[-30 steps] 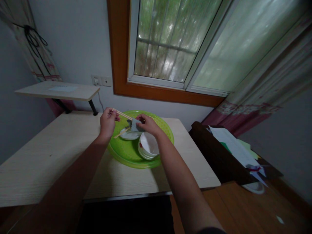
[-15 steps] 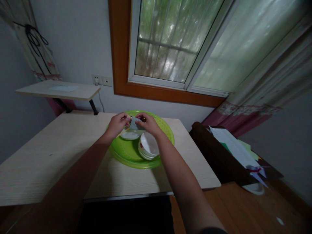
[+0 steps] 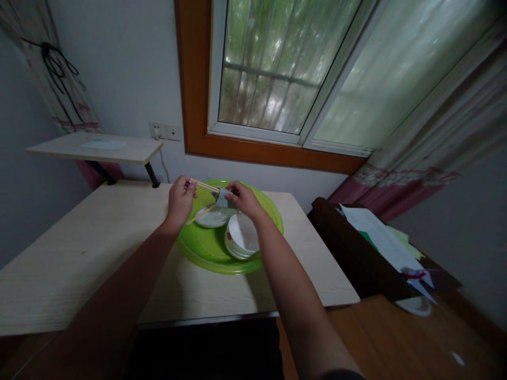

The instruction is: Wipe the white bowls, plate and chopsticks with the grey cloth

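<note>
My left hand (image 3: 182,199) is closed around one end of a pair of light wooden chopsticks (image 3: 206,186), held above the tray's far left side. Their other end runs into a grey cloth (image 3: 224,197), which my right hand (image 3: 242,198) grips. Below my hands, a white plate (image 3: 211,218) lies in the round green tray (image 3: 202,252). Another chopstick (image 3: 201,214) rests slantwise across the plate. Right of the plate, nearer to me, stands a stack of white bowls (image 3: 242,236) with a red mark, partly behind my right forearm.
The tray sits on a pale wooden table (image 3: 119,253). A small raised shelf (image 3: 99,148) with a paper stands at the back left. Right of the table is a dark brown seat (image 3: 356,248) with papers on it. A window (image 3: 277,74) is behind.
My left hand has moved left, away from my right hand, so a longer stretch of the chopsticks shows outside the cloth. My right hand has shifted slightly right with the cloth.
</note>
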Demonstrator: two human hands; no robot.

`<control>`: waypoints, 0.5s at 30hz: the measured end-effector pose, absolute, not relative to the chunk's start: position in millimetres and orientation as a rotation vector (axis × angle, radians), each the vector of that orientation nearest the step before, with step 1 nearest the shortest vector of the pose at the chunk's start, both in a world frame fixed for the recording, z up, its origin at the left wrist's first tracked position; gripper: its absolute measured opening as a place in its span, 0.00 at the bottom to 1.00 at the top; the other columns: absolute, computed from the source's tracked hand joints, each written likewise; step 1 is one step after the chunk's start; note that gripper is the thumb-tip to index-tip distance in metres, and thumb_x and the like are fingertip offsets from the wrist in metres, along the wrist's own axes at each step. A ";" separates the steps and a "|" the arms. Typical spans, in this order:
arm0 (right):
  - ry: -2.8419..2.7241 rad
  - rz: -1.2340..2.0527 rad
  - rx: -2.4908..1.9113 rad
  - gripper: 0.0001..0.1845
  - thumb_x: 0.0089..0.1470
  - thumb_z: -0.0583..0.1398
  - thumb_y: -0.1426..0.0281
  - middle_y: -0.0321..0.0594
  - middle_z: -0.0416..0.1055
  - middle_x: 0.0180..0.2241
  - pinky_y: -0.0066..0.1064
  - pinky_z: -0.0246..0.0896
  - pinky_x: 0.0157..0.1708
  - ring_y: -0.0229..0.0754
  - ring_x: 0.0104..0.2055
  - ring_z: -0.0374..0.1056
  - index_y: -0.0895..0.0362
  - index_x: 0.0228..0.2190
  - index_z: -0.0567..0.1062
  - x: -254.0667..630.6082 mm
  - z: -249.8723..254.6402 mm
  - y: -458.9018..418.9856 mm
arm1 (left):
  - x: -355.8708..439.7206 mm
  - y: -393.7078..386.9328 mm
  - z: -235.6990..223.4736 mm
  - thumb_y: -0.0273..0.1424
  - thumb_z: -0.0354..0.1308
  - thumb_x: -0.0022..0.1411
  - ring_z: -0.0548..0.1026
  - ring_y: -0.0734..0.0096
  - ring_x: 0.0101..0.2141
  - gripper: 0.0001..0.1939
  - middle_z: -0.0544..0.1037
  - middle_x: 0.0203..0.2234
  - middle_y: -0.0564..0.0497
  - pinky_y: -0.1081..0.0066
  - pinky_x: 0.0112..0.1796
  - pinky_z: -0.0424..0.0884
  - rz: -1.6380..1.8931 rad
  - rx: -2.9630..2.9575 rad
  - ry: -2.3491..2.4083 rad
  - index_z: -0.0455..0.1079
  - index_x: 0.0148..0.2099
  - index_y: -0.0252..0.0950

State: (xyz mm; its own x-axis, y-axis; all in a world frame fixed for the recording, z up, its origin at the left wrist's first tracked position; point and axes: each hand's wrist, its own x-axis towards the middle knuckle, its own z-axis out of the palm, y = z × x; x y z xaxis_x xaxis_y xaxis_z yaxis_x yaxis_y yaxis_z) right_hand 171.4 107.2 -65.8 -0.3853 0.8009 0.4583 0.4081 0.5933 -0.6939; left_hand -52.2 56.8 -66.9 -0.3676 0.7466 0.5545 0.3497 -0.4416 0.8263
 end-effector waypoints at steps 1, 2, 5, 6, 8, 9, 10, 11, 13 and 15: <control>-2.029 0.581 -1.000 0.11 0.52 0.64 0.72 0.37 0.75 0.37 0.33 0.65 0.41 0.41 0.39 0.70 0.55 0.39 0.74 175.0 -66.9 109.3 | -54.0 57.6 -67.7 0.36 0.55 0.64 0.71 0.75 0.26 0.08 0.71 0.26 0.54 0.75 0.29 0.68 1.925 1.525 1.465 0.67 0.35 0.38; -2.047 0.548 -1.040 0.11 0.51 0.64 0.73 0.37 0.75 0.36 0.33 0.65 0.41 0.41 0.38 0.70 0.55 0.39 0.74 178.5 -68.2 111.5 | -55.5 58.2 -68.3 0.36 0.55 0.64 0.71 0.75 0.27 0.08 0.71 0.26 0.54 0.75 0.29 0.68 1.969 1.496 1.475 0.66 0.35 0.38; -2.061 0.471 -1.133 0.09 0.50 0.64 0.75 0.37 0.75 0.35 0.34 0.65 0.40 0.41 0.36 0.69 0.54 0.36 0.74 188.0 -73.1 118.2 | -58.9 59.7 -70.0 0.38 0.55 0.65 0.70 0.76 0.26 0.08 0.70 0.26 0.55 0.76 0.30 0.68 2.077 1.403 1.478 0.66 0.36 0.38; -2.053 0.450 -1.155 0.09 0.50 0.64 0.75 0.36 0.75 0.34 0.34 0.65 0.41 0.40 0.35 0.69 0.54 0.35 0.74 190.4 -74.7 120.3 | -59.5 60.3 -70.5 0.38 0.55 0.65 0.70 0.76 0.26 0.09 0.69 0.26 0.55 0.76 0.30 0.68 2.105 1.375 1.461 0.65 0.37 0.39; -2.029 0.400 -1.195 0.08 0.49 0.64 0.76 0.36 0.74 0.32 0.35 0.65 0.40 0.40 0.34 0.68 0.54 0.33 0.74 194.1 -77.0 123.7 | -60.0 61.5 -71.5 0.39 0.54 0.66 0.69 0.77 0.26 0.09 0.68 0.27 0.55 0.76 0.29 0.68 2.159 1.330 1.420 0.64 0.38 0.39; -2.014 0.367 -1.214 0.08 0.49 0.64 0.77 0.36 0.74 0.32 0.35 0.65 0.40 0.40 0.34 0.68 0.54 0.33 0.74 195.3 -77.6 124.8 | -60.0 62.0 -71.8 0.39 0.54 0.66 0.69 0.77 0.26 0.09 0.68 0.27 0.55 0.76 0.29 0.69 2.180 1.314 1.407 0.64 0.39 0.39; -1.996 0.332 -1.230 0.08 0.49 0.64 0.77 0.37 0.74 0.32 0.35 0.65 0.40 0.40 0.34 0.68 0.54 0.33 0.74 196.0 -77.7 125.4 | -59.9 62.3 -71.9 0.39 0.53 0.66 0.69 0.77 0.26 0.09 0.68 0.28 0.55 0.76 0.29 0.69 2.198 1.300 1.400 0.63 0.39 0.39; -1.980 0.300 -1.238 0.08 0.49 0.64 0.77 0.37 0.74 0.32 0.35 0.64 0.40 0.41 0.34 0.68 0.54 0.33 0.74 196.2 -77.3 125.6 | -59.6 62.4 -71.7 0.39 0.53 0.67 0.69 0.78 0.26 0.09 0.68 0.29 0.55 0.76 0.29 0.69 2.210 1.290 1.398 0.62 0.40 0.40; -1.955 0.270 -1.222 0.08 0.50 0.63 0.75 0.37 0.74 0.34 0.34 0.63 0.41 0.40 0.35 0.67 0.54 0.34 0.74 194.9 -75.2 124.2 | -58.5 61.4 -70.9 0.40 0.52 0.67 0.70 0.78 0.26 0.09 0.67 0.30 0.55 0.76 0.29 0.69 2.209 1.292 1.404 0.62 0.40 0.40; -1.955 0.301 -1.162 0.07 0.52 0.63 0.73 0.37 0.75 0.34 0.33 0.63 0.41 0.40 0.35 0.67 0.54 0.36 0.75 191.2 -71.8 121.0 | -57.1 59.2 -69.4 0.40 0.52 0.67 0.70 0.78 0.26 0.10 0.68 0.29 0.55 0.76 0.29 0.69 2.184 1.325 1.424 0.62 0.40 0.40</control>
State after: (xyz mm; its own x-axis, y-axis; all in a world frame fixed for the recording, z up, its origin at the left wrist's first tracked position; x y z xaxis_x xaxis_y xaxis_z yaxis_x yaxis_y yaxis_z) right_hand 191.2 121.0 -71.8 -0.2356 0.8156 0.5284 0.6192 0.5451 -0.5653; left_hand -57.1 59.2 -69.4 -0.5708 0.5970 0.5638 0.2751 -0.5079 0.8163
